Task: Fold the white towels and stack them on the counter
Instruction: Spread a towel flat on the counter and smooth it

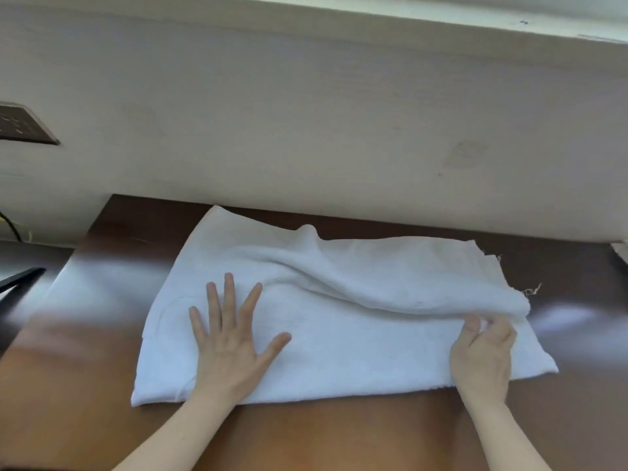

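Note:
One white towel (pixel 339 321) lies spread across the brown wooden counter (pixel 323 436), with a raised fold running through its middle and right part. My left hand (pixel 231 341) lies flat with spread fingers on the towel's left half, pressing it down. At the towel's right side my right hand (pixel 482 355) pinches the edge of the upper layer between thumb and fingers, and that edge is lifted a little off the layer below. Loose threads hang from the towel's right edge.
A pale wall (pixel 306 130) rises right behind the counter, close to the towel's far edge. A dark socket plate (pixel 23 125) sits on the wall at the left. Left of the counter a dark object (pixel 20 278) and a cable (pixel 10 226) show.

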Tool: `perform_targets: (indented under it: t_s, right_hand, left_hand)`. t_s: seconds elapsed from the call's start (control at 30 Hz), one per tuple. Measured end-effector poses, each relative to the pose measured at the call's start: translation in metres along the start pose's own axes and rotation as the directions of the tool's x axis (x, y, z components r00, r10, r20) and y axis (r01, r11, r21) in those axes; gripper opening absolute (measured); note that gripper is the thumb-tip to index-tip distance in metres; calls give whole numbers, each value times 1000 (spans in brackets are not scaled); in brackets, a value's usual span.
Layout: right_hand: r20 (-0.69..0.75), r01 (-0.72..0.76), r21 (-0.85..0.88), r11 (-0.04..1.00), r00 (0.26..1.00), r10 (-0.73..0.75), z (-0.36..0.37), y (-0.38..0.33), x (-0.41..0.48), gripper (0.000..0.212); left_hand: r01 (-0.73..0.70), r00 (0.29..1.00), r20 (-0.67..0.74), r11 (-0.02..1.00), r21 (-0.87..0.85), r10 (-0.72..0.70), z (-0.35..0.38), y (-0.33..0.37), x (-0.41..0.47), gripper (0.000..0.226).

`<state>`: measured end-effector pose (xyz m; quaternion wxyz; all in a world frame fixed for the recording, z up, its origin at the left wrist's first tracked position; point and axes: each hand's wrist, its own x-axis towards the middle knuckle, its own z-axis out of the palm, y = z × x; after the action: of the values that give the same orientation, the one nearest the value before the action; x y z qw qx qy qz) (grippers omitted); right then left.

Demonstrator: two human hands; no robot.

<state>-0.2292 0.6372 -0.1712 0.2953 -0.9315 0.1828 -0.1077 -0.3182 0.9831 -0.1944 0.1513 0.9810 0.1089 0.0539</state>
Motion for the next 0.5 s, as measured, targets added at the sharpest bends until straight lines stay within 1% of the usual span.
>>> perform_targets:
  t_s: [0.07, 0.1, 0.17, 0.2, 0.33, 0.43, 0.5]
  right_hand:
    - [27, 79, -96, 992, 997, -77, 4, 10, -9, 66]
    - [53, 94, -188, 978, 995, -86, 5, 16, -13, 66]
    - [101, 193, -349, 917, 981, -168, 7, 33, -17, 71]
    - [122, 233, -375, 897, 972, -201, 7, 38, -21, 74]
    - [185, 268, -399, 877, 960, -209, -12, 59, -59, 83]
    - [183, 266, -402, 876, 961, -208, -27, 80, -90, 87]
    - [153, 277, -404, 872, 960, -234, -36, 91, -105, 86]
  left_hand:
    - [27, 999, 34, 996, 87, -30, 7, -1, -7, 94]
    - [35, 998, 51, 993, 116, -41, 8, -3, -7, 95]
    - [32, 995, 94, 988, 152, -47, 6, -3, -8, 97]
    - [22, 993, 109, 986, 165, -41, 5, -3, -10, 97]
    - [-54, 982, 186, 977, 208, 15, 1, -9, -31, 98]
    - [-116, 964, 261, 967, 225, 55, -3, -17, -52, 99]
    - [-144, 952, 299, 961, 234, 70, -9, -21, -65, 98]
